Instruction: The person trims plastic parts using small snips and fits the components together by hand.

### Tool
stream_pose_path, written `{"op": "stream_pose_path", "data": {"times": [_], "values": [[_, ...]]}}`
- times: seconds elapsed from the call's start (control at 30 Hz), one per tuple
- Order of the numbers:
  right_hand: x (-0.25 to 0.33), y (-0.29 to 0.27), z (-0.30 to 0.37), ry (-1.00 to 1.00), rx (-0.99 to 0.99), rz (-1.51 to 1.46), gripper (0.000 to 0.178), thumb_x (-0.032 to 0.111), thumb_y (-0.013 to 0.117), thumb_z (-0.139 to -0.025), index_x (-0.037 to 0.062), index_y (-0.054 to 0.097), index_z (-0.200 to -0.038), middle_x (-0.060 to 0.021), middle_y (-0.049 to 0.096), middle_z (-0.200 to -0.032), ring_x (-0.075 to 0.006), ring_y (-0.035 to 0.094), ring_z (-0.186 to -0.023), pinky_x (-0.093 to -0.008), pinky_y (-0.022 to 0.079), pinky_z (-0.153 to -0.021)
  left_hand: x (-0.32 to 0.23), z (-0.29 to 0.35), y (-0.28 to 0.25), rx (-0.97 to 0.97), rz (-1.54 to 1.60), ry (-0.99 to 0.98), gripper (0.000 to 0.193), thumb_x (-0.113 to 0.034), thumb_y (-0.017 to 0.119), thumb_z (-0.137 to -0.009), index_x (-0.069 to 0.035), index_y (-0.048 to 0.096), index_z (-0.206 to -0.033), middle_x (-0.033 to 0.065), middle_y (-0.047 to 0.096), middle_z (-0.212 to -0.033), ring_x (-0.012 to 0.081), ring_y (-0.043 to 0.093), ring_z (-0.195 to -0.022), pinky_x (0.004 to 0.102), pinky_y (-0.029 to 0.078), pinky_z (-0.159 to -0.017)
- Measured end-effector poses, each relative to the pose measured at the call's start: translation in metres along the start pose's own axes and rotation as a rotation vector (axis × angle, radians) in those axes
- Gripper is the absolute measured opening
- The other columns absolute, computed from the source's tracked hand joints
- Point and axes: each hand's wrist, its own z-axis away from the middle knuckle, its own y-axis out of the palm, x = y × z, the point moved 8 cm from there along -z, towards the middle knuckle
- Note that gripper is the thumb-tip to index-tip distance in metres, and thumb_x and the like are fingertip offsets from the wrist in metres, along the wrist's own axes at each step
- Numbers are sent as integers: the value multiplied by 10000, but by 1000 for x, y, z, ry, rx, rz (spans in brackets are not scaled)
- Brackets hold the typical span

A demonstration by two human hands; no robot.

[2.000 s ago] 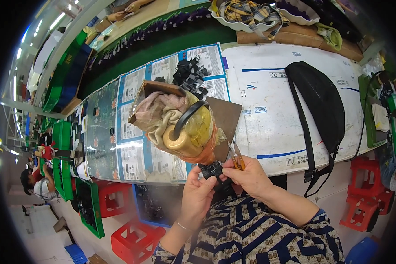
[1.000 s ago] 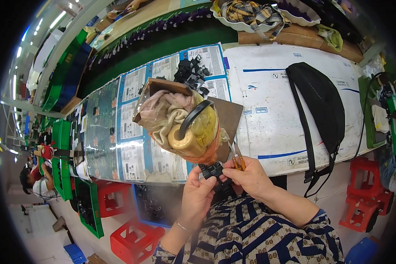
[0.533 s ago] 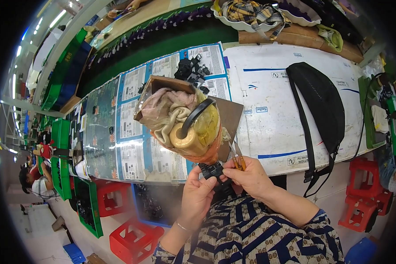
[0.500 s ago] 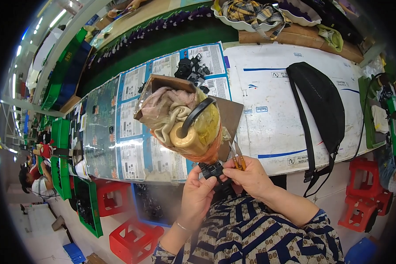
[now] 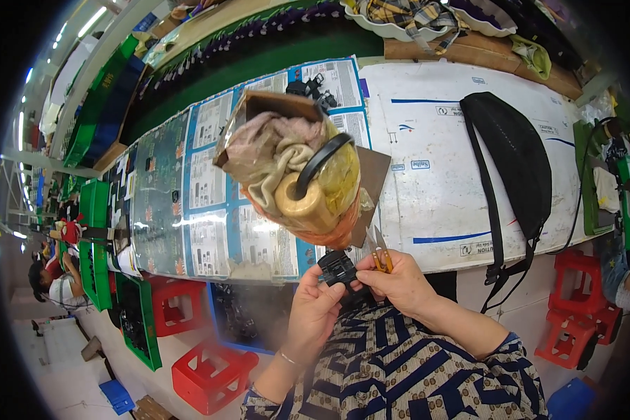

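In front of my body, at the table's near edge, a small black plastic piece point(image 5: 338, 267) that looks like a buckle sits between my two hands. My left hand point(image 5: 311, 308) pinches its left side with thumb and fingers. At its right side, my right hand point(image 5: 400, 281) grips it with thumb and fingertips. Tucked in that same hand is a pair of small scissors point(image 5: 383, 260) with orange handles, blades pointing up and away. Just beyond the hands stands a clear plastic bag point(image 5: 346, 189) stuffed with pale cloth, a yellowish roll point(image 5: 305, 199) and a black curved handle.
A black waist bag point(image 5: 518, 161) with straps lies on the white board to the right. More black buckles point(image 5: 313, 89) sit behind the plastic bag. Red stools point(image 5: 213, 374) and a blue-rimmed bin point(image 5: 248, 318) stand below the table. Another person point(image 5: 59, 283) is at far left.
The black piece has turned so that more of its broad face shows. Both hands keep their grip in nearly the same place. The whole view has shifted slightly.
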Motion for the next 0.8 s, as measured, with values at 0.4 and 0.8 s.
{"op": "stream_pose_path", "data": {"times": [0.4,0.8], "values": [[-11,-20,8,-21,-62,50,75,52,589,-840,-16,591,-871,10,512,-645,-42,381,-513,-180,304,-468,4,21,-7,124,-43,22,389,85,501,-830,25,413,-1204,155,581,-1100,206,589,-978,324,458,-900],[-15,-25,4,-23,-53,-1,77,87,592,-844,15,578,-868,19,483,-580,-49,401,-461,-209,321,-417,6,30,-6,123,-53,3,419,85,486,-834,25,383,-1235,158,565,-1127,204,579,-1004,332,459,-905]]}}
